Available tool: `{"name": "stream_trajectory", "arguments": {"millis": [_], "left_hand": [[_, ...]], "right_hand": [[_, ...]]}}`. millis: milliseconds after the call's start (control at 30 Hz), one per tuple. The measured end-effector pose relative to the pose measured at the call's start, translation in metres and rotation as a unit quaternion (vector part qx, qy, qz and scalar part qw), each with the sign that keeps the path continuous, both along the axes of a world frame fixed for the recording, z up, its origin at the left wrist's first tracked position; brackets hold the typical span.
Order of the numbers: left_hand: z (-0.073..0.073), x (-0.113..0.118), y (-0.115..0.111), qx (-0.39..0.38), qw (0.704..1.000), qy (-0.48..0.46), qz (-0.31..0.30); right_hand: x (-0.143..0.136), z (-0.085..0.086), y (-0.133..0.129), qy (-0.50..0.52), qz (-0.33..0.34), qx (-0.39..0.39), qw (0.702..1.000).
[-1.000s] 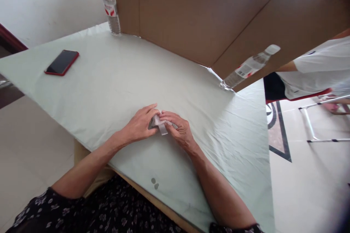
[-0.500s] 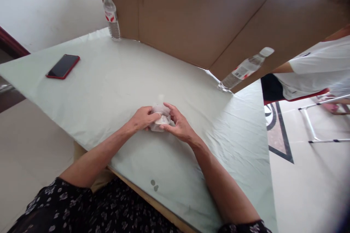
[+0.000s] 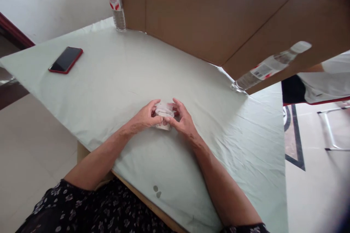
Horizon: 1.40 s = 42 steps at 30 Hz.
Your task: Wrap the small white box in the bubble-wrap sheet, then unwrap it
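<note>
Between my two hands, close to the near edge of the table, is a small white, partly see-through package (image 3: 164,112); its exact kind is too blurred to tell. My left hand (image 3: 146,117) grips its left side, with the thumb across the front. From the right, my right hand (image 3: 183,119) curls its fingers and thumb around the opposite side. Both thumbs nearly meet at the front, hiding part of the package.
A pale green cloth covers the table (image 3: 109,76). A phone (image 3: 66,60) in a red case lies far left. One water bottle (image 3: 116,5) stands at the back left, another water bottle (image 3: 264,69) at the right, both against a brown cardboard panel (image 3: 186,11). A person in white (image 3: 325,83) is behind the panel.
The view has shifted slightly. Both hands stay around the package; my left thumb has moved from its top to its front, and the whitish upper part now looks lower and flatter.
</note>
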<state>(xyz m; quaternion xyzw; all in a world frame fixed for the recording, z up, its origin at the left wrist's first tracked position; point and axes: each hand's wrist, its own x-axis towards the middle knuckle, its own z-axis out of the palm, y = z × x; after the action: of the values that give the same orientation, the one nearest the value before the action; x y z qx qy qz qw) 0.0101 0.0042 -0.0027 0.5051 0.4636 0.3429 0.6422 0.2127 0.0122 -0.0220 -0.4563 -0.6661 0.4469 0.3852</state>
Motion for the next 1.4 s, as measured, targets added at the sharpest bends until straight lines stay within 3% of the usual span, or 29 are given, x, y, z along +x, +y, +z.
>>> {"name": "stream_trajectory", "arguments": {"millis": [133,233,467,733,1033,1400], "left_hand": [[-0.001,0.0,0.0,-0.011,1.0,-0.013,-0.002],[-0.003,-0.001,0.0,-0.012,0.999,-0.03,-0.009],[0.003,0.001,-0.003,-0.022,0.998,-0.051,-0.013],[0.004,0.0,-0.002,-0.035,0.998,-0.047,-0.019],[-0.01,0.0,0.002,-0.021,0.997,-0.074,-0.021],[-0.004,-0.001,0.0,-0.02,0.997,-0.066,-0.027]], "right_hand": [[0.008,0.002,-0.006,-0.095,-0.056,0.146,0.983],[0.009,0.0,-0.008,-0.13,-0.039,0.183,0.974],[0.008,-0.008,-0.003,-0.136,0.026,0.112,0.984],[0.002,-0.005,0.0,-0.126,0.081,0.078,0.986],[0.005,-0.005,-0.009,-0.067,0.018,0.092,0.993],[0.007,-0.003,-0.005,-0.127,0.07,0.071,0.987]]}}
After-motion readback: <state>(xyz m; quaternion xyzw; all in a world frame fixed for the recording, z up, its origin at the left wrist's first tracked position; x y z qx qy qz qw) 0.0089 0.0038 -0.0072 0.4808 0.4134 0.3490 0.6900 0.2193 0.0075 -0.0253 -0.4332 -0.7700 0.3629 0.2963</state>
